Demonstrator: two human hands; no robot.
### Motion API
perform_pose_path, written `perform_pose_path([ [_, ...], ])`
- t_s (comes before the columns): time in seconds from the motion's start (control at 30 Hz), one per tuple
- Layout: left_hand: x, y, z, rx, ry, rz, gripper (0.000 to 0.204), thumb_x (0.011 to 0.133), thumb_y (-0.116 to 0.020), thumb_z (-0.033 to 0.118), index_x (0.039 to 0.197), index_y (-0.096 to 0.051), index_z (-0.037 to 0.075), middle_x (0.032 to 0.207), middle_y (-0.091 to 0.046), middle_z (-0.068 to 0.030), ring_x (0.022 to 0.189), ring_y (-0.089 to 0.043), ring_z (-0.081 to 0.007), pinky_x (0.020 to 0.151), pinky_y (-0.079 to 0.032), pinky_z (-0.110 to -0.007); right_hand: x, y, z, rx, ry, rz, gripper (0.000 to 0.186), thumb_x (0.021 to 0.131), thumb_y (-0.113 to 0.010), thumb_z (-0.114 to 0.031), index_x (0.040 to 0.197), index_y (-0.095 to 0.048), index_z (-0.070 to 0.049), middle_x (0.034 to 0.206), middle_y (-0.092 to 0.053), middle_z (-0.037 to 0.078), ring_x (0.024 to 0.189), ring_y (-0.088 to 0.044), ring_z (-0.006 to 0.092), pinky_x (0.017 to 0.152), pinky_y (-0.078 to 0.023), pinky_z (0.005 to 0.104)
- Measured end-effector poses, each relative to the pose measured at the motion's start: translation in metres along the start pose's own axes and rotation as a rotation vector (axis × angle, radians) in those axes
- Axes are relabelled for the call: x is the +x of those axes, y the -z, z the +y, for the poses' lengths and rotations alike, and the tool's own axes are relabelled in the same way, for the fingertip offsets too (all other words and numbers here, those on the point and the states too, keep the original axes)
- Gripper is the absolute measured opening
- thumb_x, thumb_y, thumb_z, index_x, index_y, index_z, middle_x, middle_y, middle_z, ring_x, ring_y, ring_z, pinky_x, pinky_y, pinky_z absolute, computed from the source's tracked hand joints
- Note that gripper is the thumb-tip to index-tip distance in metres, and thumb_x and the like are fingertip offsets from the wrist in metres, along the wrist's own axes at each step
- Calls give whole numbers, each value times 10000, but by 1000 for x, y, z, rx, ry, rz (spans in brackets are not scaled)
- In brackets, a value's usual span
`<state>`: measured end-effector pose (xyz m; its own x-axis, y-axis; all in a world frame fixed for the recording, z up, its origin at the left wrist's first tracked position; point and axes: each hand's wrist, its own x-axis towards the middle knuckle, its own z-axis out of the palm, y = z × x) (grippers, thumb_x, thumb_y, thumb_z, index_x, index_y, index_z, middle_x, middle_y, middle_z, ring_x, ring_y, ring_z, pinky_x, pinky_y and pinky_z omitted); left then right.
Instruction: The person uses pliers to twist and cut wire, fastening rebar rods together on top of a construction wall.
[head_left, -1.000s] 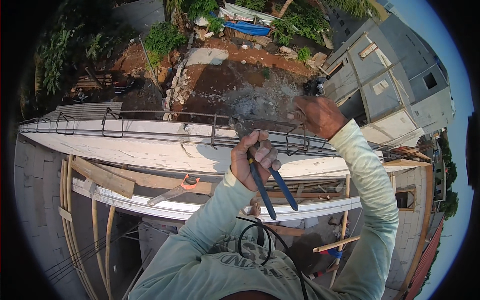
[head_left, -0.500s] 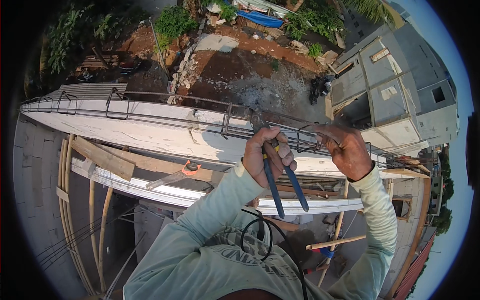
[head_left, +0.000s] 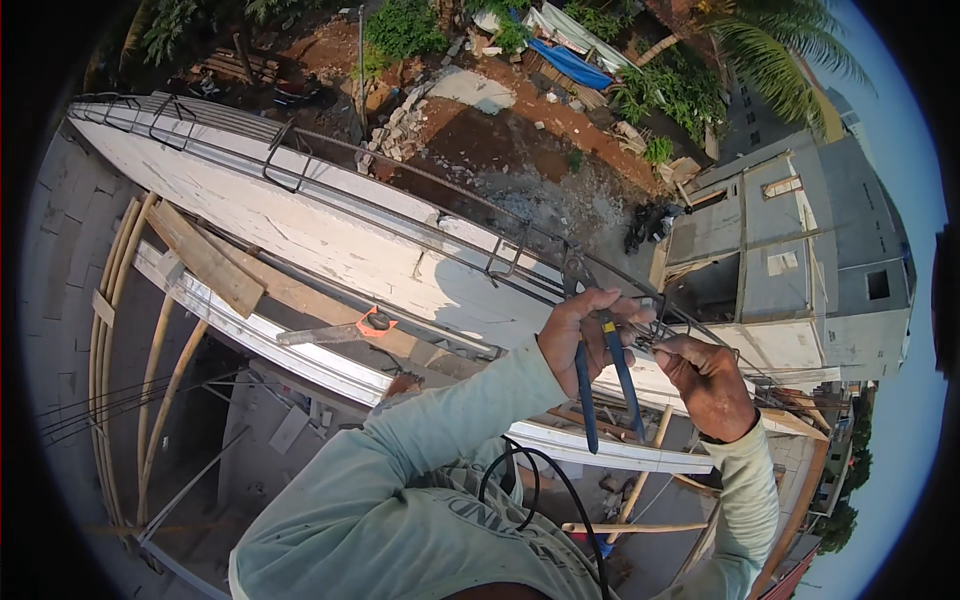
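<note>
My left hand [head_left: 580, 335] is closed round blue-and-yellow-handled pliers [head_left: 630, 390], their metal head at the steel rebar cage [head_left: 505, 255] and their long handles hanging down. My right hand [head_left: 710, 385], at the right of the pliers, has its fingertips pinched at the cage's bars and stirrups; what they grip is too small to make out. The cage runs diagonally along the top of a white block wall [head_left: 330, 250]. Below the wall an orange-handled hand saw [head_left: 375, 322] lies on a wooden plank [head_left: 220, 270].
I am high over a building site. Bamboo poles [head_left: 160, 410] and metal beams [head_left: 260, 340] cross the space below me. Beyond the wall are dirt ground, rubble [head_left: 395, 130], plants, a blue tarp [head_left: 570, 60] and a grey unfinished building [head_left: 790, 250] at the right.
My right hand has come down to the bars beside the pliers, and my left hand has shifted right with them. The view has turned, so the wall now slopes more steeply.
</note>
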<state>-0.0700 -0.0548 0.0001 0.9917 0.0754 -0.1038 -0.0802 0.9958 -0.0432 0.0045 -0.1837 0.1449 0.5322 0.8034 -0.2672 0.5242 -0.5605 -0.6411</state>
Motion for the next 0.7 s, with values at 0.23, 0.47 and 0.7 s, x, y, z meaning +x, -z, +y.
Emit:
perform_pose_path([
  [0.23, -4, -12, 2, -15, 51, 15, 231, 889, -613, 281, 748, -576, 102, 693, -578, -57, 766, -624, -224, 724, -506, -391, -22, -26, -12, -334, 105, 144, 170, 904, -602, -53, 1053, -645, 17, 850, -654, 195, 750, -635, 259, 673, -490, 329],
  [0.47, 7, -8, -7, -66, 31, -27, 235, 882, -583, 289, 749, -556, 97, 624, -554, -62, 657, -588, -256, 778, -471, -430, -34, -42, -46, -601, -34, 65, 492, 866, -683, -201, 1280, -511, 2, 794, -597, 207, 704, -626, 344, 578, -493, 402],
  [0.7, 15, -17, -13, -190, -30, -15, 223, 873, -569, 272, 751, -521, 92, 635, -522, -78, 677, -540, -226, 719, -466, -407, -30, -75, -53, -1141, 27, 181, 840, 730, -747, -210, 1396, -310, 58, 1026, -531, 232, 808, -603, 363, 632, -524, 420],
])
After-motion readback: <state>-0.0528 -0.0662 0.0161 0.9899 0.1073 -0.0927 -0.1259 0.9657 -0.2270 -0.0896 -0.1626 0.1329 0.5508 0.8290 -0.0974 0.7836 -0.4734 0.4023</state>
